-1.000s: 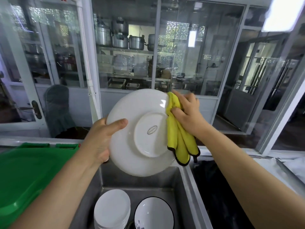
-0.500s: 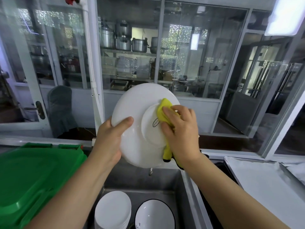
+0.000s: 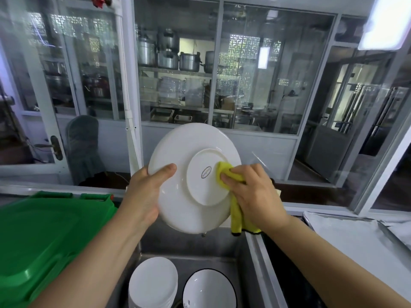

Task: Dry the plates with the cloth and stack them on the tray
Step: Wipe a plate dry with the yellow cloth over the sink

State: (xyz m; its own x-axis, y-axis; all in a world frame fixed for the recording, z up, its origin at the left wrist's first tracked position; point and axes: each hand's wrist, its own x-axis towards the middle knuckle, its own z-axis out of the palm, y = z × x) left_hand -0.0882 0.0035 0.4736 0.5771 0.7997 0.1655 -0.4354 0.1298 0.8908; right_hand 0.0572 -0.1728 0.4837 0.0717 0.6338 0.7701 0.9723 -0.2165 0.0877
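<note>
drying is under way on one white plate [image 3: 178, 172] held up on edge over the steel sink [image 3: 224, 247], its underside turned to the camera so the foot ring and maker's stamp show. left hand [image 3: 144, 192] grips the plate at its left rim, thumb laid across the back and the fingers hidden behind it; right hand [image 3: 251, 190] has its fingers curled over a bunched yellow cloth [image 3: 224, 172] and presses it against the right part of the foot ring, with the loose end of the cloth hanging below the palm beside the plate's lower right edge. whether the front face of this plate is already dry cannot be told from here. down in the sink a stack of white plates [image 3: 153, 283] sits beside a black-rimmed bowl [image 3: 209, 292] — judging by where they lie, these are not yet dried, so most of the work seems to be ahead. the foil-lined tray [image 3: 347, 238] on the counter to the right shows no plates in the part that is visible, though its far end runs out of frame; as far as can be seen, nothing is stacked yet. a green plastic bin lid [image 3: 42, 236] fills the left foreground, and shelves of metal pots [image 3: 169, 56] stand behind the glass — neither plays a part.
</note>
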